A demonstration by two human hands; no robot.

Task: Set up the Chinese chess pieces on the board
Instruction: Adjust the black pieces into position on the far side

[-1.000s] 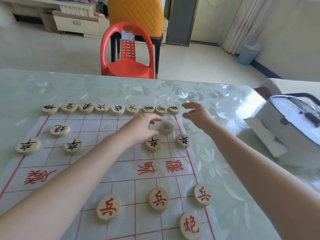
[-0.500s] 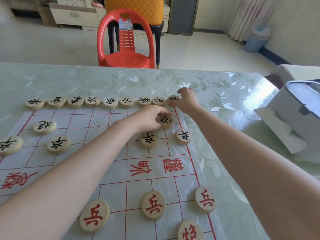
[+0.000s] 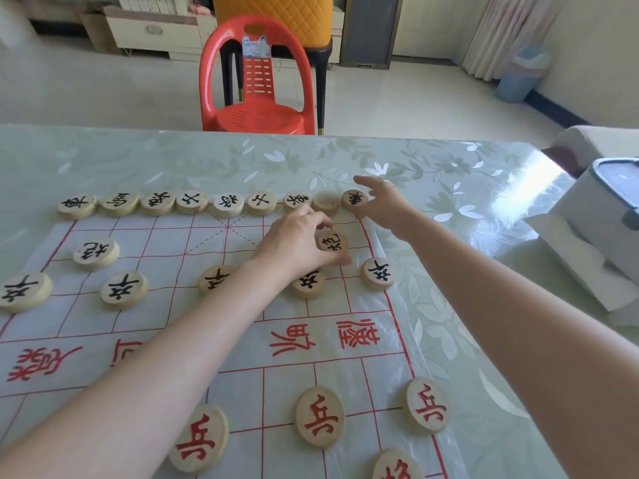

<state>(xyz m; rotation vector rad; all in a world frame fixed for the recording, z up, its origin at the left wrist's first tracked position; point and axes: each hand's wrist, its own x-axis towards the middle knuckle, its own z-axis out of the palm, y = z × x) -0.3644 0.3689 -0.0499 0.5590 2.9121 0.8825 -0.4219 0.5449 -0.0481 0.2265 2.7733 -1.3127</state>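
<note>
We are pinching the cannon (image 3: 333,242) between the thumb and fingers of our left hand (image 3: 294,247), on the board (image 3: 166,326) near its far right corner. Our right hand (image 3: 383,205) is hovering with fingers spread and relaxed, just beside the back row's end piece (image 3: 354,199).

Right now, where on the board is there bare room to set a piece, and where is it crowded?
Bare grid lies between the left cannon and the left hand, below the back row. The river band between black soldiers and red soldiers holds no pieces, though the left forearm crosses it. Crowded: the far right corner, around the right hand and pinched cannon.
</note>
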